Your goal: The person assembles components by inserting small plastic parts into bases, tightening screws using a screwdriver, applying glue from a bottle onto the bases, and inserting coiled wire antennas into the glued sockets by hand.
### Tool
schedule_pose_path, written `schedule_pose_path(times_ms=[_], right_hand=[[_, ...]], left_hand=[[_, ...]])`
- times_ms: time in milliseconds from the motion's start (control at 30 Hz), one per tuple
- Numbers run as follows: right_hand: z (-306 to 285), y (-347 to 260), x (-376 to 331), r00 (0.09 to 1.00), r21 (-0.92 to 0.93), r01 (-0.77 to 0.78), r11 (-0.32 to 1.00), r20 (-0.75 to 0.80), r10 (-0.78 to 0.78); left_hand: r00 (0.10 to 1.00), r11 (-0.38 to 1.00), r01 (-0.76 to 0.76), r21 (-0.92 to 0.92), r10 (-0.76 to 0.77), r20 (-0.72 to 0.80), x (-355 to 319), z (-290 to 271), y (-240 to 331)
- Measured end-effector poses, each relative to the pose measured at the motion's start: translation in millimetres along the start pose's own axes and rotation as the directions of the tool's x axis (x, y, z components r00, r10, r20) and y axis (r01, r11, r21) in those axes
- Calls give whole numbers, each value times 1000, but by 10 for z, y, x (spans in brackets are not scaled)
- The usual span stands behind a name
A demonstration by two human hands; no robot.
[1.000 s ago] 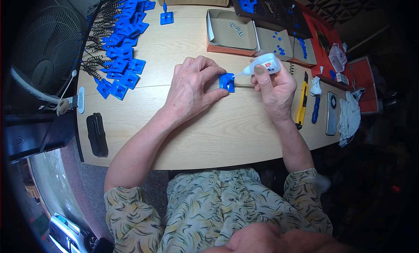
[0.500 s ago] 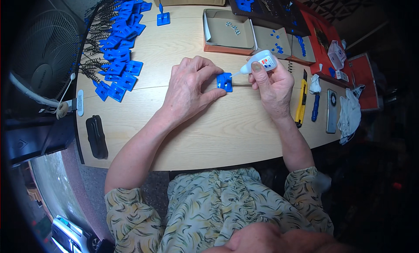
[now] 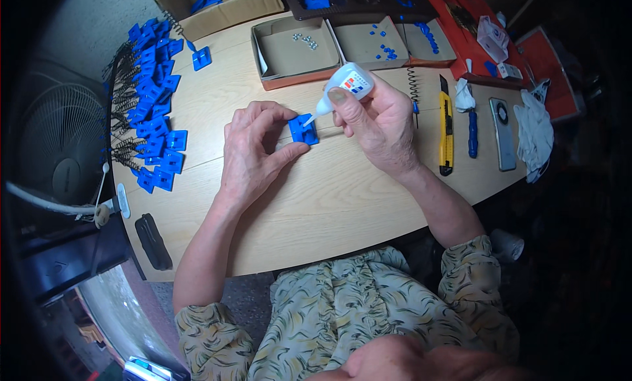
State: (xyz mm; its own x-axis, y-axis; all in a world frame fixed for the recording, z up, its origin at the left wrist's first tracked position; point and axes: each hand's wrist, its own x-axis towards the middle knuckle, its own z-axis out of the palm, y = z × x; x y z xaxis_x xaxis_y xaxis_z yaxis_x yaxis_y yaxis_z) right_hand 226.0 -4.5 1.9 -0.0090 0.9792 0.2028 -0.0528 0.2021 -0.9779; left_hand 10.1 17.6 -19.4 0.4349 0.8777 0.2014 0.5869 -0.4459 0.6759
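In the head view, the blue piece [image 3: 303, 135] rests on the wooden table [image 3: 329, 216] in front of the person, and every place here is taken from it. The left hand [image 3: 253, 144] lies just left of the blue piece, its thumb and a fingertip clamped on it, one at the near edge and one near the far left corner. The right hand [image 3: 382, 127], to the right of the blue piece, is closed round a white squeeze bottle [image 3: 337, 81], thumb pressed on its side. The bottle leans down to the left, so its thin nozzle ends at the top of the blue piece; whether the tip touches cannot be told.

Beyond the blue piece stands a carton tray [image 3: 297, 79] with small silver parts [image 3: 305, 41] in it; to the right of that, a second tray [image 3: 352, 44] holds small blue bits [image 3: 387, 53]. Far to the left of the blue piece is a heap of blue clips [image 3: 155, 108] with black coils, and beyond that a white fan [image 3: 66, 137]. A black case [image 3: 153, 241] lies to the left and nearer the person. Well to the right of the blue piece, in order, lie a yellow cutter knife [image 3: 446, 131], a blue-handled tool [image 3: 473, 139], a phone [image 3: 503, 136] and a crumpled white cloth [image 3: 534, 132].
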Motion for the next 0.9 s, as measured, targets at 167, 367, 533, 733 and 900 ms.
schedule_pose_path(times_ms=[167,367,533,733,900], right_hand=[[-6,-13,-21,998,-41,52,998,26,-51],[-10,59,-14,991,-72,129,989,37,-127],[7,56,-19,993,-83,113,990,33,-110],[11,67,-9,994,-88,103,991,34,-100],[18,100,-8,993,-61,111,992,47,-109]], left_hand=[[999,999,-26,27,27,-21,20,35,26],[1000,1000,-7,-8,7,-18,16,33,32],[1000,1000,-20,-4,20,-24,19,34,19],[1000,1000,-9,-2,9,-13,16,20,34],[1000,1000,6,12,-6,3,8,21,9]])
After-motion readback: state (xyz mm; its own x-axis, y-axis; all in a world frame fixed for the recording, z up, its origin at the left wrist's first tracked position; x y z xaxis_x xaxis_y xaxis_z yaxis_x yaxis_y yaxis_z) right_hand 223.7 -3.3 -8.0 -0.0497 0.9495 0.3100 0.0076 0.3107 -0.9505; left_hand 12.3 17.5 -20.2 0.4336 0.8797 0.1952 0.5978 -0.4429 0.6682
